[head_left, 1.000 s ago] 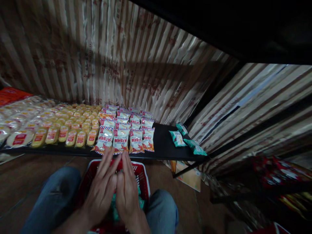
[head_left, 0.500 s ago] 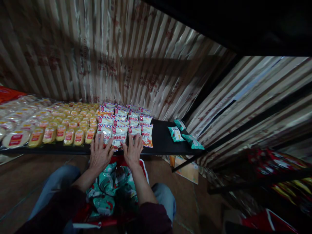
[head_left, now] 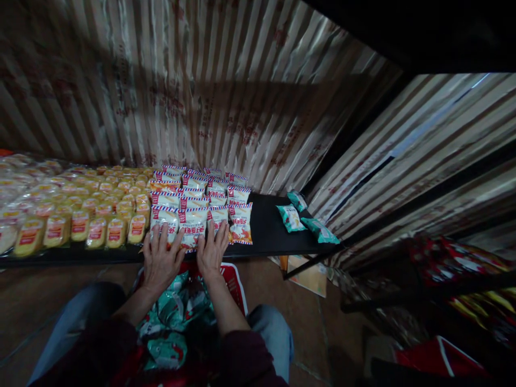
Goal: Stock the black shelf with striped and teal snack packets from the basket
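White snack bags (head_left: 193, 221) with striped top edges and red lettering stand in several rows on the black shelf (head_left: 266, 231). My left hand (head_left: 162, 262) lies with spread fingers against the lower front of the leftmost front bags. Beside it, my right hand (head_left: 212, 251) has its fingers apart on the front of the bags near the row's middle. Neither hand grips a bag. Below my forearms is a red basket (head_left: 237, 282) with a white rim, holding several green snack packets (head_left: 171, 309).
Wrapped yellow cakes (head_left: 97, 231) fill the shelf to the left. Three green packets (head_left: 291, 217) lie at its right end. A corrugated wall (head_left: 193, 91) stands behind. At lower right are a rack with red packages (head_left: 447, 269) and a red container (head_left: 439, 357). Cardboard (head_left: 308, 274) lies on the floor.
The view has shifted slightly, so the cakes and bags appear further left. My right hand has slid a little left along the front bags; both hands stay against them.
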{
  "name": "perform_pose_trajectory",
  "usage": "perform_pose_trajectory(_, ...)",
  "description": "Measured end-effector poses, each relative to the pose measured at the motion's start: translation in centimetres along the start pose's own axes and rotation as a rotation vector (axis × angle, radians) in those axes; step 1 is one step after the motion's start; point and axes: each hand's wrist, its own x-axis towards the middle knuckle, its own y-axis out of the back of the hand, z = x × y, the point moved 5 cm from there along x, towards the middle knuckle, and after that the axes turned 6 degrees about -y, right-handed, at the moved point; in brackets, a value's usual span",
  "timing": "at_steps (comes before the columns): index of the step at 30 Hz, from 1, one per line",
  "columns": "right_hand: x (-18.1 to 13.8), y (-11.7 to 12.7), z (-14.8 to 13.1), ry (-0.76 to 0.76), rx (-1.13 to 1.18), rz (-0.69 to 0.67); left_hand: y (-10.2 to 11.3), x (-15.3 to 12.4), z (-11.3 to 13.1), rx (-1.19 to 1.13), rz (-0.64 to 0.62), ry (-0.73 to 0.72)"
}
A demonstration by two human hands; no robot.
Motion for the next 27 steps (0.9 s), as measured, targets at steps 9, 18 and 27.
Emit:
perform_pose_trajectory(9, -0.4, 0.4, 0.9, 0.011, -0.042, 0.013, 0.1, 0.6, -0.5, -0.045, 0.007, -0.003)
perform_pose_trajectory(18, -0.2, -0.3, 0.5, 0.033, -0.043, 0.024, -0.6, 0.6, -0.9, -0.099, -0.033, 0.006)
perform_pose_trajectory(27, -0.7, -0.2, 0.4, 0.069, -0.115, 0.022, -0.8, 0.3, -1.1, -0.112, -0.035, -0.038)
